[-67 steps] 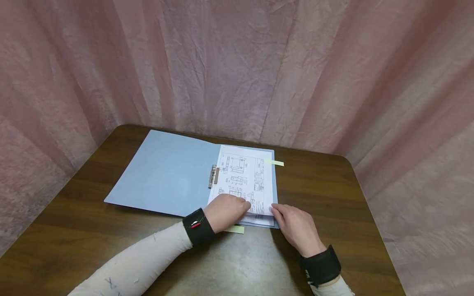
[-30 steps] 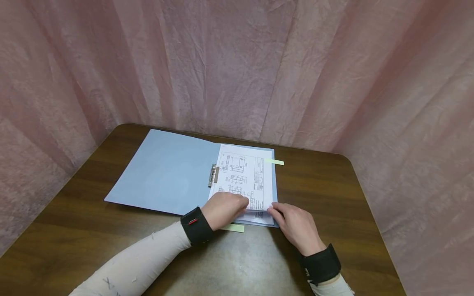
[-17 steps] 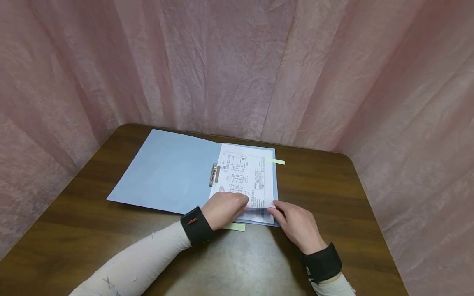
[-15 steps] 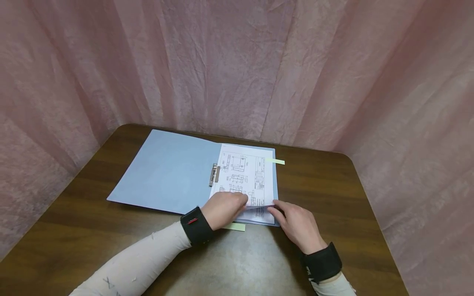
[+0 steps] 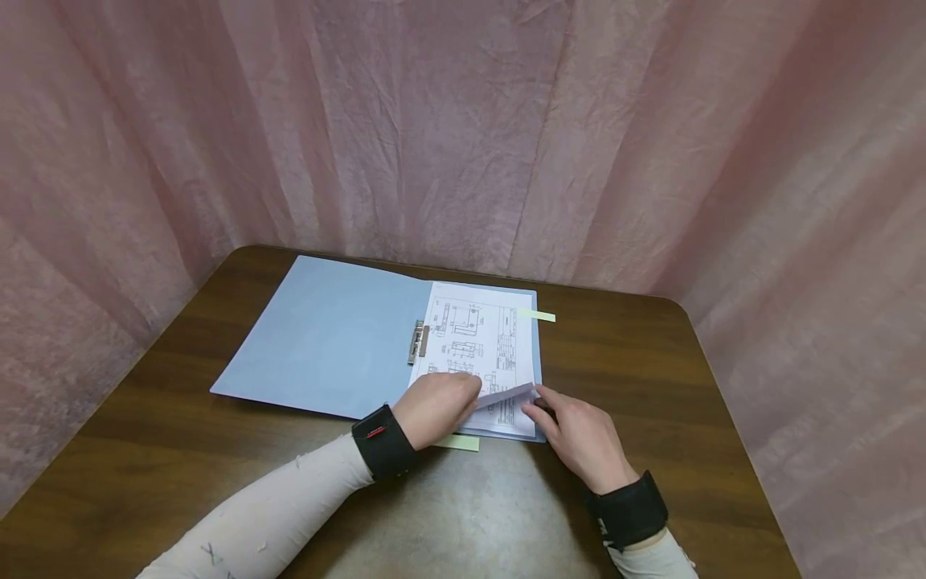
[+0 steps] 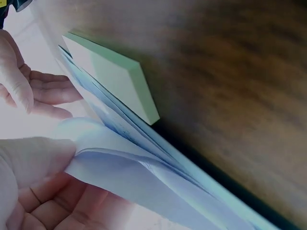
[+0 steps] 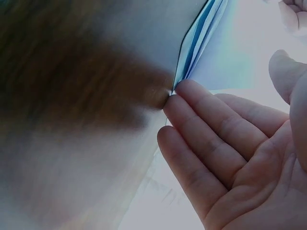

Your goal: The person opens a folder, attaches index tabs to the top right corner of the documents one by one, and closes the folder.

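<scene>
A light blue folder (image 5: 325, 338) lies open on the table, with printed drawing sheets (image 5: 477, 330) on its right half beside a metal clip (image 5: 416, 342). My left hand (image 5: 440, 408) pinches the near edge of the top sheet (image 6: 115, 177) between thumb and fingers, bending it up off the sheets below. At the folder's near right corner, my right hand (image 5: 579, 434) has its thumb apart from its fingers. In the right wrist view its straight fingertips (image 7: 173, 103) touch the folder's edge.
A pale green sticky strip (image 5: 544, 317) juts from the sheets' right edge. Another pale green piece (image 5: 463, 443), looking like a thick pad in the left wrist view, shows at the folder's near edge. Pink curtains (image 5: 463, 145) hang behind the brown wooden table (image 5: 622, 346).
The top sheet's near edge has risen and curled farther back, showing more of the print beneath. My right thumb and index finger have parted slightly; my left hand has barely shifted.
</scene>
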Action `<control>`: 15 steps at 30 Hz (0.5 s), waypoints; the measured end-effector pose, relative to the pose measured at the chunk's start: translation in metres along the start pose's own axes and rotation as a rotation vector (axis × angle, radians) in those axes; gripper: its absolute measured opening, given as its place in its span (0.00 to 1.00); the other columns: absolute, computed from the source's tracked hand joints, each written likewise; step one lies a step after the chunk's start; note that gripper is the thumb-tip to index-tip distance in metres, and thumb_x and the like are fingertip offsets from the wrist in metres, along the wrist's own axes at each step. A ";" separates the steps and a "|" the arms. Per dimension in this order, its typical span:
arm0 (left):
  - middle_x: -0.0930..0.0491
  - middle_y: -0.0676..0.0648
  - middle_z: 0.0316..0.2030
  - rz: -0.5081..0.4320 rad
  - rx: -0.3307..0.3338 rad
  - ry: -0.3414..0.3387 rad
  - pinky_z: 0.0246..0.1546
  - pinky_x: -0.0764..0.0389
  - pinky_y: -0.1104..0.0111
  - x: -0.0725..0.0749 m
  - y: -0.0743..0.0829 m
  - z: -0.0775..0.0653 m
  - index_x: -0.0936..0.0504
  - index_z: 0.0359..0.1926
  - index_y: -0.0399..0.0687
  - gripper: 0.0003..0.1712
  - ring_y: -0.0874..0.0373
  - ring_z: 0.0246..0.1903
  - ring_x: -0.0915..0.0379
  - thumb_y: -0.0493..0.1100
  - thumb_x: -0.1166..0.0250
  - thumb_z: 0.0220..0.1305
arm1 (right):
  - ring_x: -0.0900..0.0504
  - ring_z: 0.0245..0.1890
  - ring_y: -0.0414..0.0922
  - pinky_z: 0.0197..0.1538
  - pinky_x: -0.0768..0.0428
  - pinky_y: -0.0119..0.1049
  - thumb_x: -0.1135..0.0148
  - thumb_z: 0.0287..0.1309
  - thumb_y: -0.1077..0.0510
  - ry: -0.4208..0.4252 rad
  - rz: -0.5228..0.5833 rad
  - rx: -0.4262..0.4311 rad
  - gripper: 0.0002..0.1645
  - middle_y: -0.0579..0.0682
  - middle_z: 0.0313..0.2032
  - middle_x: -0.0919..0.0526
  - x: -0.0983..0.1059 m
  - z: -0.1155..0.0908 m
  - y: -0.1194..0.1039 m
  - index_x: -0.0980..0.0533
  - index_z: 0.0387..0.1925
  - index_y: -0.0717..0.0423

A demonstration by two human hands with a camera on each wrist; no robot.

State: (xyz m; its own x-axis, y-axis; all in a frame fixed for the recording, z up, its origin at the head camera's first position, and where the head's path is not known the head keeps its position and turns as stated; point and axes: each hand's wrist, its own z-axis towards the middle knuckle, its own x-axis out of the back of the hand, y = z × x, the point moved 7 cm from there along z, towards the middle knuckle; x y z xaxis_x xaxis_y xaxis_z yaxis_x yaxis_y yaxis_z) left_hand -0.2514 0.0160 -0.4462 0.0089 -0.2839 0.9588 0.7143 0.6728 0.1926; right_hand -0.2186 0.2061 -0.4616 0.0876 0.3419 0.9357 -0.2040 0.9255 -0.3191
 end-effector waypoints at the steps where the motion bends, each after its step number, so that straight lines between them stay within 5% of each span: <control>1: 0.27 0.57 0.25 -0.004 -0.001 -0.001 0.29 0.31 0.67 0.000 -0.001 0.000 0.24 0.34 0.53 0.05 0.61 0.24 0.33 0.44 0.38 0.69 | 0.15 0.45 0.44 0.44 0.20 0.44 0.39 0.63 0.35 0.002 0.000 0.001 0.34 0.44 0.48 0.14 0.000 0.000 0.000 0.21 0.62 0.50; 15: 0.31 0.59 0.26 -0.103 -0.003 0.010 0.28 0.33 0.69 0.007 -0.007 -0.007 0.28 0.32 0.55 0.09 0.61 0.25 0.34 0.46 0.37 0.69 | 0.16 0.41 0.40 0.41 0.20 0.42 0.38 0.63 0.37 0.034 0.000 0.026 0.25 0.43 0.45 0.14 0.002 -0.001 -0.006 0.16 0.53 0.46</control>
State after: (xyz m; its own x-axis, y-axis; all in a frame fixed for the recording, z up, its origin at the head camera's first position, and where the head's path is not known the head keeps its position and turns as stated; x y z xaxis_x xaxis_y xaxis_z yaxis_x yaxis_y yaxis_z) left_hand -0.2518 0.0045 -0.4421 -0.0577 -0.3579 0.9320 0.7139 0.6377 0.2891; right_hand -0.2163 0.2017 -0.4579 0.1201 0.3476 0.9299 -0.2292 0.9211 -0.3147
